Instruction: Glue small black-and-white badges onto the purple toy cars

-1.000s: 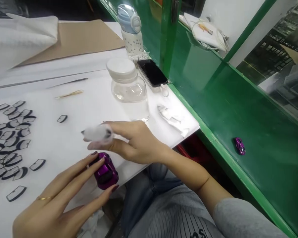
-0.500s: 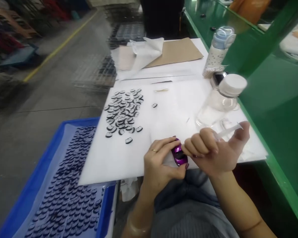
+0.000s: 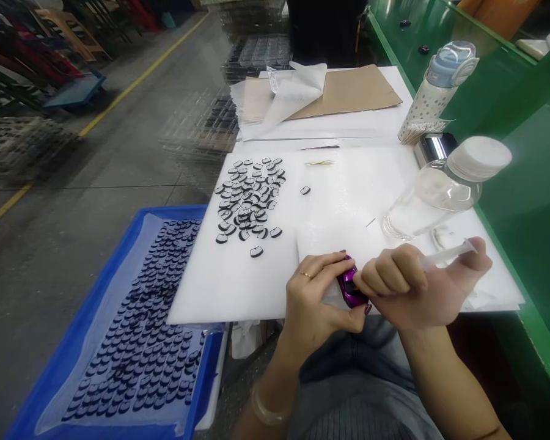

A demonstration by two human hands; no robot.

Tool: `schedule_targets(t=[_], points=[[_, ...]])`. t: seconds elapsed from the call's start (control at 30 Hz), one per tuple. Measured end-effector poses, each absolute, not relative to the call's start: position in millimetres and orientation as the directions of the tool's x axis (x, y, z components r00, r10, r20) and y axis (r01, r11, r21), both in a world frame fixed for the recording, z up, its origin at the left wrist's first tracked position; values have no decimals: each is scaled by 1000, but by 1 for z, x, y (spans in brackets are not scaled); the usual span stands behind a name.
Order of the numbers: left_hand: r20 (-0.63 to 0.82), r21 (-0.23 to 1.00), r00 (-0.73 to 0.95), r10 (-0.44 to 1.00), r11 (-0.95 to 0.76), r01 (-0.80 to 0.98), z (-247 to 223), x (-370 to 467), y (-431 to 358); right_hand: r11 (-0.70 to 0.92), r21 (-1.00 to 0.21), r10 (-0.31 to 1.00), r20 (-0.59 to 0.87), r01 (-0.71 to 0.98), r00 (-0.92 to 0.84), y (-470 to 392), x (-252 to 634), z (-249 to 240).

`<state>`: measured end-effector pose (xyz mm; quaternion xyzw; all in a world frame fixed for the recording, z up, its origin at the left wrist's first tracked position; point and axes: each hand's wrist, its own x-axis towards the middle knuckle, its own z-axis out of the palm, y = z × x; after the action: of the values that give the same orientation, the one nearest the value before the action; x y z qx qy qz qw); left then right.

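My left hand [image 3: 318, 299] grips a small glossy purple toy car [image 3: 352, 286] with a dark middle, between thumb and fingers near the front edge of the white board [image 3: 229, 287]. Curled over the car's right side is my right hand [image 3: 412, 284], its fingertips against the car and its thumb sticking out. A thin translucent white strip [image 3: 449, 252] pokes out of this hand by the thumb; its other end is hidden by the fingers. Many small black-rimmed pieces with pale tops [image 3: 250, 195] lie scattered on the left of the board, one piece [image 3: 305, 190] apart from them.
A clear bottle with a white cap [image 3: 433, 195], a dotted tumbler [image 3: 433, 91], cotton swabs [image 3: 421, 131] and a dark box [image 3: 435, 146] stand right. Cardboard [image 3: 357, 91] and tweezers-like tool [image 3: 319, 147] lie behind. A blue tray [image 3: 80, 324] holds rows of dark pieces.
The whole view has shifted, so the board and hands appear farther right. Both hands stay at the purple toy car, in nearly the same pose.
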<state>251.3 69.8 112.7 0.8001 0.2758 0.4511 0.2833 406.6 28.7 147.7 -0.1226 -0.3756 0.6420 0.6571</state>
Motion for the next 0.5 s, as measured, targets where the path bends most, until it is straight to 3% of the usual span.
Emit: schedule_targets(t=[0.5], points=[[580,693,415,701,-693,200,109,253,67,329,-745,922,387,-581,26,26,399,152]])
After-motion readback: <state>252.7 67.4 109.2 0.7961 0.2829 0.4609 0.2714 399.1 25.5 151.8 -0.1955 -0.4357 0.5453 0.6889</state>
